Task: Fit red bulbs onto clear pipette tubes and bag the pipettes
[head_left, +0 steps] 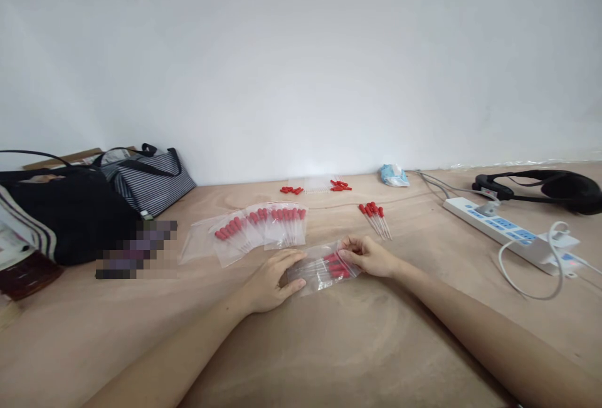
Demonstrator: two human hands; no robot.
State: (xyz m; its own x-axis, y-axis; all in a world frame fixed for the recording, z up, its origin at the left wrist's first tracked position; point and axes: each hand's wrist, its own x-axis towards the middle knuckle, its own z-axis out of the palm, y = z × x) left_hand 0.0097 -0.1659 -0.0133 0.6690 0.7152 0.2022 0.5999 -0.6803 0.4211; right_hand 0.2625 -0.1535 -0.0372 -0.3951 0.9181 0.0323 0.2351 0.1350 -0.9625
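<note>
A clear plastic bag (316, 270) with several red-topped droppers inside lies on the table between my hands, its red tops toward the right. My left hand (276, 277) rests at the bag's left end, thumb and fingers spread apart around it. At the bag's right end, my right hand (369, 256) pinches the edge between thumb and fingers. Filled bags (282, 223) of red-topped droppers overlap in a row behind my left hand. Several loose droppers (375, 219) lie fanned out behind my right hand.
More droppers (340, 186) lie near the wall. A blue and white packet (394, 175) is to their right. On the right are a power strip (503, 229) with cables and a black headset (540, 185). Dark bag (89, 214) and striped bag (150, 179) stand at the left.
</note>
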